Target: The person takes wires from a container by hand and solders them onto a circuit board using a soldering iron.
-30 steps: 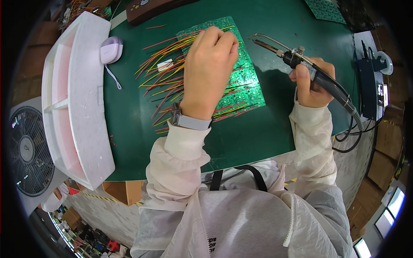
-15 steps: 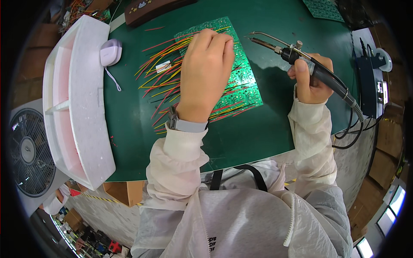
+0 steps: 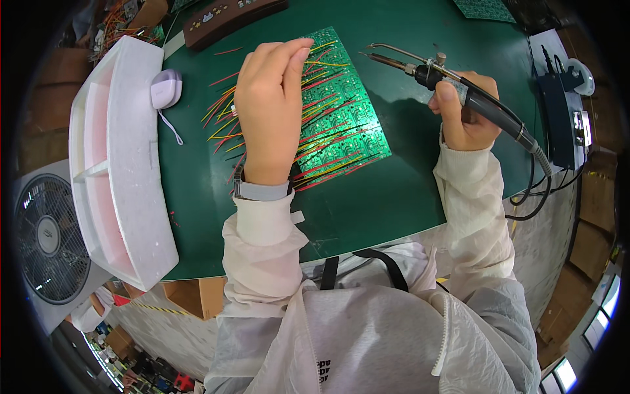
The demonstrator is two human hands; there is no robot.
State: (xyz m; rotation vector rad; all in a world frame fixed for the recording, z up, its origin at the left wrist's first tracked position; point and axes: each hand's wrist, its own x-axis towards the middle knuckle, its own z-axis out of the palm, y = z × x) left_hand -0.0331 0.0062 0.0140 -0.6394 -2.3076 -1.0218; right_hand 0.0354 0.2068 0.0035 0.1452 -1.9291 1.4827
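Observation:
A green circuit-board panel (image 3: pixel 357 125) lies on the table, with several red, yellow and black wires (image 3: pixel 321 134) across it and past its left edge. My left hand (image 3: pixel 266 108) hovers over the panel's left side, thumb and forefinger pinched near its far edge. A yellow wire lies beside those fingertips, but whatever is between them is hidden. To the right of the panel, my right hand (image 3: pixel 469 118) is wrapped round the dark handle of a soldering iron (image 3: pixel 426 73). A thin curved metal tube runs along the iron to its tip. The tip points left, apart from the panel.
A white foam tray (image 3: pixel 134 157) with compartments stands on the left, beside a lilac case (image 3: pixel 166 89) with a strap. A brown case (image 3: pixel 230 20) lies at the back. On the right is a dark station (image 3: pixel 556 121) with cables. A fan (image 3: pixel 49 236) stands far left.
My left hand has moved left across the panel, uncovering more wires and board. The right hand, still holding the soldering iron, has shifted slightly left and away from me. The whole view has shifted a little.

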